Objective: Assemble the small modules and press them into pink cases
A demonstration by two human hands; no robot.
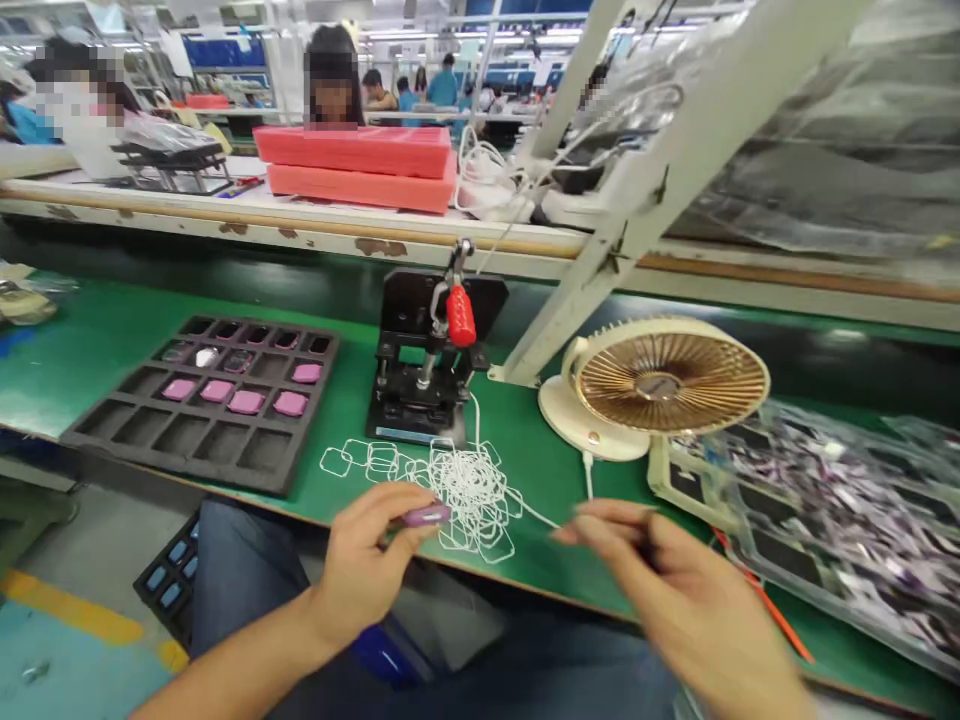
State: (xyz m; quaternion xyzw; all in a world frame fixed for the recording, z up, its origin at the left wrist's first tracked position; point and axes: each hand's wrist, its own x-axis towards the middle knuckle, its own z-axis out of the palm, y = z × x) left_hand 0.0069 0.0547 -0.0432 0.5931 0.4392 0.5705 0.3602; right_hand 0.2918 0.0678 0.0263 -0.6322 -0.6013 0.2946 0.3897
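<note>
1. The left hand (367, 555) is pinching a small purple piece (426, 515) between thumb and fingers, and is holding it up by the near edge of the green bench (525, 425), just in front of a white heap.
2. That heap of thin white rings (471, 485) is lying tangled on the bench, a few rings straying leftward.
3. The right hand (679, 580) is hovering well apart from the left — its thumb and fingertips are bunching close together, but blur is keeping me from telling whether they're gripping anything.
4. Behind the rings, a black clamp fixture (420, 390) is standing with its red handle (460, 316) showing.
5. Over on the left, a dark foam tray (176, 467) is holding pink pieces (246, 402) in some of its pockets.
6. To the right, a cream desk fan (664, 385) is standing beside a clear plastic bag (847, 530) — small shiny bits are filling it.
</note>
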